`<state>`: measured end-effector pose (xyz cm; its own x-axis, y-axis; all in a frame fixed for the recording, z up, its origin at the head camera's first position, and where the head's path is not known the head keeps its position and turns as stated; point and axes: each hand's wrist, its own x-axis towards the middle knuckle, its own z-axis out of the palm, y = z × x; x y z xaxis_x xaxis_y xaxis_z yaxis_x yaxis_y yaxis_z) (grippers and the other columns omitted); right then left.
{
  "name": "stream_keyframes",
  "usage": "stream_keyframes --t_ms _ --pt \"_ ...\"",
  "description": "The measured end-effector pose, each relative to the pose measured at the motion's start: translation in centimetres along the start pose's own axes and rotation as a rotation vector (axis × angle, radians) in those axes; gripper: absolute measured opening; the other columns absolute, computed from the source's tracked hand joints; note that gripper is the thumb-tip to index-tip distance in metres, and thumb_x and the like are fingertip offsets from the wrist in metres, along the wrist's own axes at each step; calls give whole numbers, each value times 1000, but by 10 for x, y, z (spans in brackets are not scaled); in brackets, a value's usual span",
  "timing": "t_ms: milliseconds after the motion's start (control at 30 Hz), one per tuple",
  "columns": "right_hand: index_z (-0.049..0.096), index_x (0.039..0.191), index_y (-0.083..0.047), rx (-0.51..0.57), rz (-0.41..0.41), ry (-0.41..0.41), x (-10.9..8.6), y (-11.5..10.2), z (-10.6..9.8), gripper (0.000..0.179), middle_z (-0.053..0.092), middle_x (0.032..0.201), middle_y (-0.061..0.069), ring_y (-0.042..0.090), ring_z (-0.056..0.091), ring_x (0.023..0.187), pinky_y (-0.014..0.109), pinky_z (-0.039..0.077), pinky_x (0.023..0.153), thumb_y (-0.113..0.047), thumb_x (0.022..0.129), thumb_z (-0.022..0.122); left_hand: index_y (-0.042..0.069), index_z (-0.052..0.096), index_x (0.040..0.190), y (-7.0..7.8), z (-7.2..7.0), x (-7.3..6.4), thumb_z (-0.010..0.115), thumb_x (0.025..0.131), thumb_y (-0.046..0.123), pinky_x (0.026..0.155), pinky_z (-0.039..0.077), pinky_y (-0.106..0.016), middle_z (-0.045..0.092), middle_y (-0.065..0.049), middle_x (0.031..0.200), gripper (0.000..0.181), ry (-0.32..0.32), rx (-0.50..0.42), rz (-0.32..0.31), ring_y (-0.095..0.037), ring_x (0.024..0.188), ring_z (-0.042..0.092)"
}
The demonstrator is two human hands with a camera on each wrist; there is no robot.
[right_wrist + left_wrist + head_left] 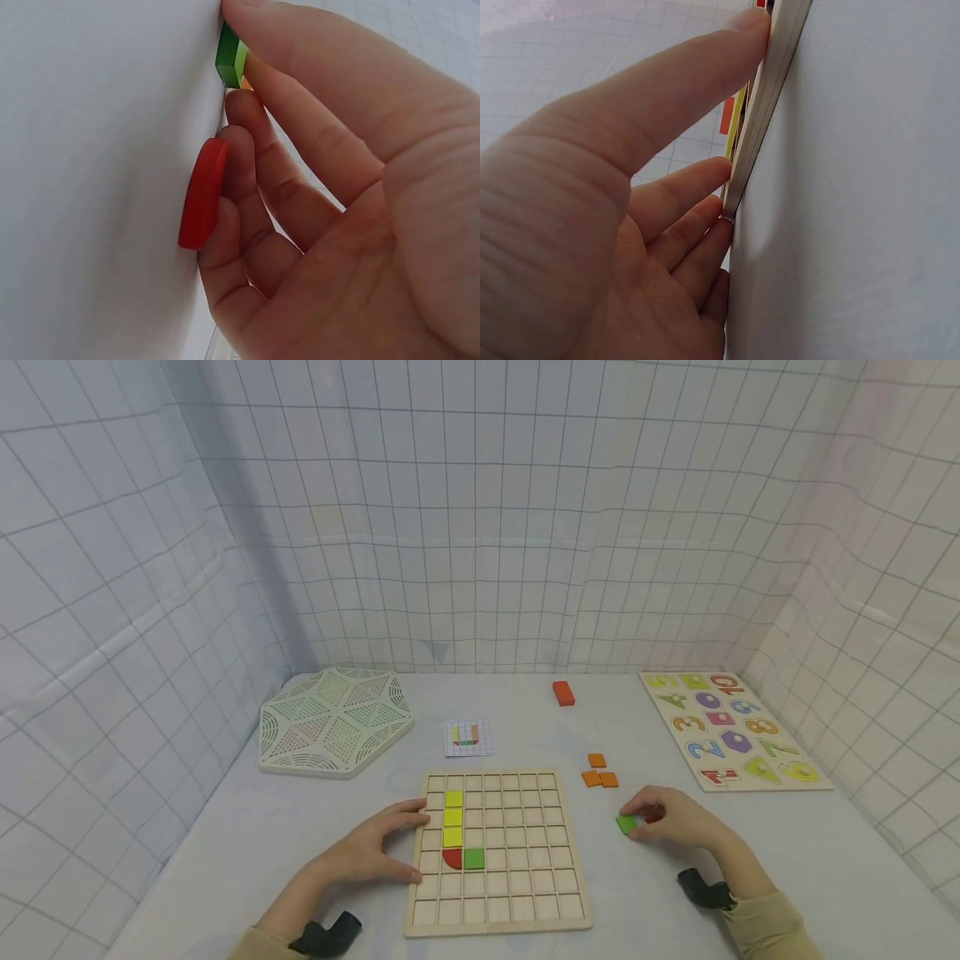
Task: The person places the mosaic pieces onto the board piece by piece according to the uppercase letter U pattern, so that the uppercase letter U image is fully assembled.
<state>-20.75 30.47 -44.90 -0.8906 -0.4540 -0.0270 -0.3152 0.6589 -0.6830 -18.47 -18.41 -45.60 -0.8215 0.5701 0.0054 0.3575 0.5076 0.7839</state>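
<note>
My left hand (371, 847) rests along the left edge of a wooden grid board (517, 885), thumb and fingertips touching its rim, fingers fairly straight. On the board, three yellow square tiles (453, 817) form a column, with a red quarter-round tile (452, 859) below them and a green square tile (474, 858) beside that. Right of the board, my right hand (675, 818) pinches another green square tile (230, 56) between thumb and index finger, close over the table. A second red tile (202, 193) lies against its curled lower fingers, mostly hidden in the head view.
Three orange square tiles (609, 780) lie beyond my right hand. A small pattern card (483, 746) sits behind the board, with a red block (563, 693) farther back. A pale green perforated hexagonal panel (337, 718) stands left, a number-and-shape puzzle (701, 710) right.
</note>
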Motion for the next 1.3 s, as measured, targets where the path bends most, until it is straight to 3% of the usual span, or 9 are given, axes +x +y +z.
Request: stream_keyframes --t_ms 433,900,1300 --pt "69 100 -12 -2 -1 33 -1 -6 0 25 61 93 -2 13 53 81 22 47 69 -24 79 75 14 54 130 1 0 0 81 69 39 107 16 -62 31 -9 150 72 1 -2 2 -39 138 20" --pt "64 96 -14 -111 49 59 1 -7 4 27 59 89 -6 12 54 80 25 49 69 -29 78 76 14 54 131 1 0 0 81 69 38 107 15 -62 31 -9 150 72 -1 -14 0 -39 138 19" --pt "65 94 -13 -112 91 76 2 -7 6 27 61 88 -5 14 54 80 27 49 70 -30 77 77 14 54 131 -2 0 1 81 69 40 107 16 -62 31 -8 150 72 2 -3 11 -39 138 20"
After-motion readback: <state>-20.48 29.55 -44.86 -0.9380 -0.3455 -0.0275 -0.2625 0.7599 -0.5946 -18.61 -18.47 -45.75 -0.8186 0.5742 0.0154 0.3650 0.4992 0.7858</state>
